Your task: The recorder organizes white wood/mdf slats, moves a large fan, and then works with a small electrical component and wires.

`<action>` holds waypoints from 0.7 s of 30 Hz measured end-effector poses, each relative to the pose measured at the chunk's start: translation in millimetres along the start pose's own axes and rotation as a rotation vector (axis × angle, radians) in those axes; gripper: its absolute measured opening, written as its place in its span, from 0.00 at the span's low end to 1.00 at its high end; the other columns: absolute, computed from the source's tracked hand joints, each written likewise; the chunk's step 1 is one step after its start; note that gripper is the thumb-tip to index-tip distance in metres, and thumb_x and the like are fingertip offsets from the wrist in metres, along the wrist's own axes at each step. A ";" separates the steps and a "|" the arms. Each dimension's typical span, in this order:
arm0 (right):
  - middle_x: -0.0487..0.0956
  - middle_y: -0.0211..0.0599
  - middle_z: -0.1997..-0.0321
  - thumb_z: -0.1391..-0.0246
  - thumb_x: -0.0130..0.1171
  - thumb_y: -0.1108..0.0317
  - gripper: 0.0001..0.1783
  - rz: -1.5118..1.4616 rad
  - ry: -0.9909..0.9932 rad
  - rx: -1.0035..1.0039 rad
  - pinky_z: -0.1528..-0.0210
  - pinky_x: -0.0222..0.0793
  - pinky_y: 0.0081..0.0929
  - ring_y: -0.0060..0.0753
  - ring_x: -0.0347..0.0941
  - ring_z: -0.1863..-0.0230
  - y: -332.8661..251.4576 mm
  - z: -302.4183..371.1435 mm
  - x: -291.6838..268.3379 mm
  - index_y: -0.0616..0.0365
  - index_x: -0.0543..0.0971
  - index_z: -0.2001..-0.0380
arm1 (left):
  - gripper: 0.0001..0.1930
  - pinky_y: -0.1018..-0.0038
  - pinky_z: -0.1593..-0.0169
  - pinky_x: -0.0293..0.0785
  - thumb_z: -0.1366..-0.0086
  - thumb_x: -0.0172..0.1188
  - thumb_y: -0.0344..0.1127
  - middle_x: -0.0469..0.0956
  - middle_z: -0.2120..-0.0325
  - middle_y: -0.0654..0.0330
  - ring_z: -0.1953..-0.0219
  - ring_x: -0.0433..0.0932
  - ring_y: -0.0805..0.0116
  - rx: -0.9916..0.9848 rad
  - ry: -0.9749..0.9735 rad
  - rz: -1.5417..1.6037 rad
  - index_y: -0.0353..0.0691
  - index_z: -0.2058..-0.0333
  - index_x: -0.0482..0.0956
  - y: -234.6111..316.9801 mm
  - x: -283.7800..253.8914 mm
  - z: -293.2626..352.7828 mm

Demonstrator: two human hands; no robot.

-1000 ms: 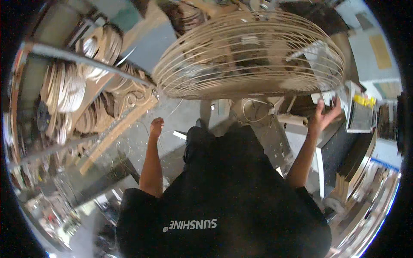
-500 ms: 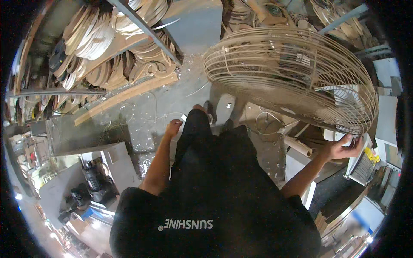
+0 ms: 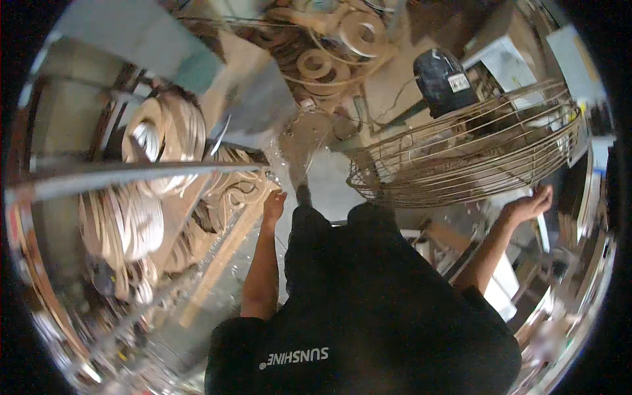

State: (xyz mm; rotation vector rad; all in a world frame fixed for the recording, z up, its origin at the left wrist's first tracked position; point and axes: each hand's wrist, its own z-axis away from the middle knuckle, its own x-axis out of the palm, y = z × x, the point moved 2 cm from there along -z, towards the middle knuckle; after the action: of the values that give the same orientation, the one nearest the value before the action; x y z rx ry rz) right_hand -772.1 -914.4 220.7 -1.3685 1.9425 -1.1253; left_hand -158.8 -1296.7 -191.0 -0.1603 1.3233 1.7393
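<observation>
My right hand (image 3: 528, 207) is beside the lower right rim of a large wire fan cage (image 3: 474, 187), with its fingers apart. I cannot make out whether the fingertips touch the wires. A pale narrow strip (image 3: 543, 234) shows just below that hand and does not look held. Behind the cage stands the fan's black motor housing (image 3: 444, 82). My left hand (image 3: 274, 206) hangs beside my left leg, blurred, its fingers loosely stretched and nothing seen in it. Nearest to it is the end of a wooden board (image 3: 227, 257) along the rack.
A rack on the left holds several coils of edge strip (image 3: 141, 224) behind a metal bar (image 3: 131, 179). Ahead are a grey panel (image 3: 253, 99) and rolls of brown strip (image 3: 359, 33) on the floor (image 3: 329, 181). Boards and boxes stand to the right.
My view has swung left and forward. The fan cage appears lower and flatter, and its motor now shows. The rack is closer to my left hand. My right hand stays near the cage's rim.
</observation>
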 end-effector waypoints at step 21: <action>0.35 0.59 0.17 0.77 0.78 0.20 0.95 0.168 -0.324 0.016 0.20 0.39 0.63 0.67 0.36 0.18 -231.7 285.5 40.5 0.58 0.30 0.22 | 0.38 0.64 0.41 0.74 0.38 0.74 0.48 0.79 0.43 0.50 0.42 0.77 0.57 0.684 -0.909 0.354 0.32 0.37 0.71 338.3 252.5 -289.8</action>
State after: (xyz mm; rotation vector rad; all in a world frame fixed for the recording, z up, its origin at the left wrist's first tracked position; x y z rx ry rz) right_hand -446.3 -1083.0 268.2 -1.2637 1.7702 -0.7841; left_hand -661.4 -1389.7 -222.1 1.1668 1.1713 1.2399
